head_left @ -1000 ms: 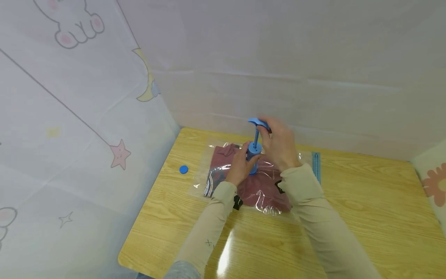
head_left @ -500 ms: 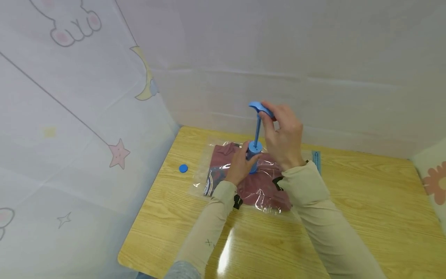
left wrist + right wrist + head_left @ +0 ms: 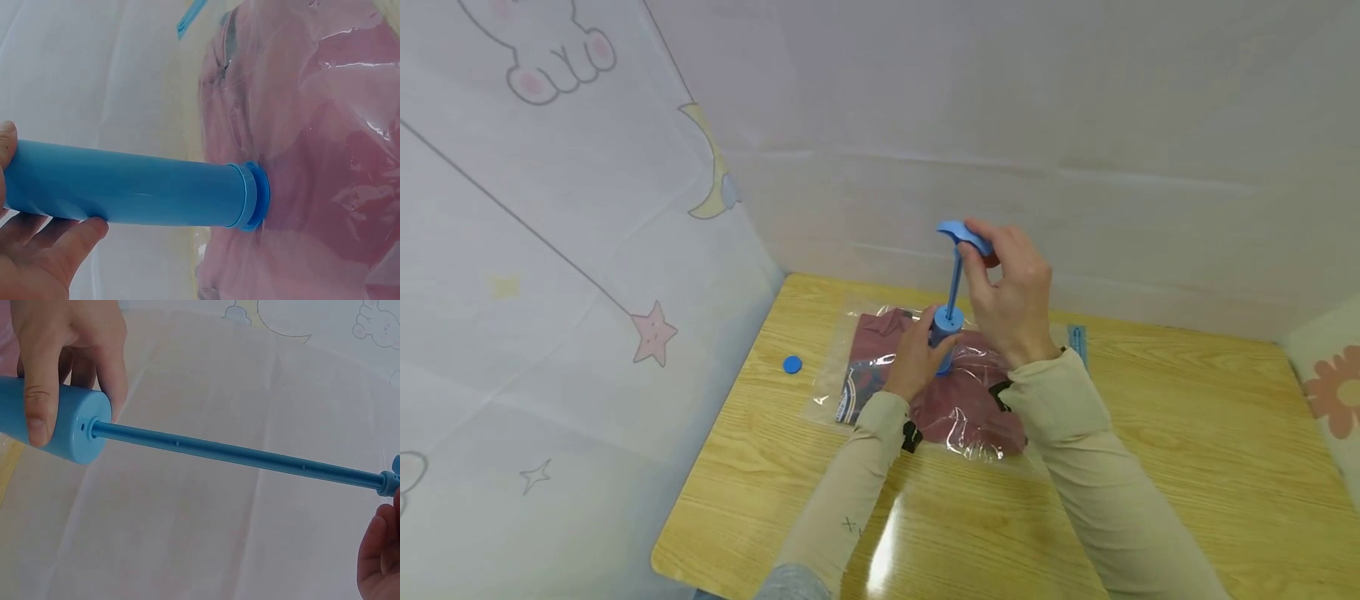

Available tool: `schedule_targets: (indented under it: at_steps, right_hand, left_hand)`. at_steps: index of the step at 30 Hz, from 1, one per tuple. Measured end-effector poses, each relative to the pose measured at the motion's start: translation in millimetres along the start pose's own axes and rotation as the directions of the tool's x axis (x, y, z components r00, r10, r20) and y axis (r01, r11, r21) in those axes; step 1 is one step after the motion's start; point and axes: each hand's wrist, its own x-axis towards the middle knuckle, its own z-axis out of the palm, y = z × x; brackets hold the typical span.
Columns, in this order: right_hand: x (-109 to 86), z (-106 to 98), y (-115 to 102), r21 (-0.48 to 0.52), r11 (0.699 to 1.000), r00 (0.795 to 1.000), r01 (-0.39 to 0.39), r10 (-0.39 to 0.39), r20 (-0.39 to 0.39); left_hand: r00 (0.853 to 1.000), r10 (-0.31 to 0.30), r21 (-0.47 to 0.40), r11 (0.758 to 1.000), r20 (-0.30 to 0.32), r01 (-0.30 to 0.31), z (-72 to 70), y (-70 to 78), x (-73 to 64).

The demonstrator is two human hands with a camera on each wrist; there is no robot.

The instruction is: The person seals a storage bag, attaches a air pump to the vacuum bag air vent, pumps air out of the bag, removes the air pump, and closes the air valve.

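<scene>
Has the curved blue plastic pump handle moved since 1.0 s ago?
Yes, upward: in the head view, the pump handle, gripped by the right hand, sits higher relative to the far edge of the yellow wood-grain table than then.

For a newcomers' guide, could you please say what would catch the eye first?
The blue pump stands on the clear bag, rod extended, the left hand round its barrel and the right hand gripping its handle. Reddish cloth shows inside the bag, and a blue disc lies left of it on the table.
</scene>
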Motion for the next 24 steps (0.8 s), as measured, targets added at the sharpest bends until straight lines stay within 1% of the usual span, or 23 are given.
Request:
schedule_targets:
  at_steps: [8, 14, 20, 24]
  right_hand:
    - [-0.3, 0, 3, 0.018, 0.999, 0.999, -0.041, 0.042, -0.009]
    - [0.2, 0, 4, 0.024, 0.999, 0.999, -0.048, 0.048, 0.003]
    - [-0.9, -1, 7, 0.004, 0.998, 0.997, -0.068, 0.068, 0.021]
    - [-3.5, 0, 10, -0.011, 0.998, 0.997, -0.066, 0.067, 0.032]
  left_hand:
    - [1.000, -0.015, -0.008, 1.000, 0.011, 0.015, -0.4, 2.2, -0.5]
    - [1.000, -0.004, 0.001, 1.000, 0.010, 0.004, -0.3, 2.3, -0.8]
    - [1.000, 0.003, -0.011, 1.000, 0.012, -0.003, -0.5, 1.3, -1.6]
    - [1.000, -0.012, -0.027, 1.000, 0.019, 0.012, -1.1, 0.8, -2.2]
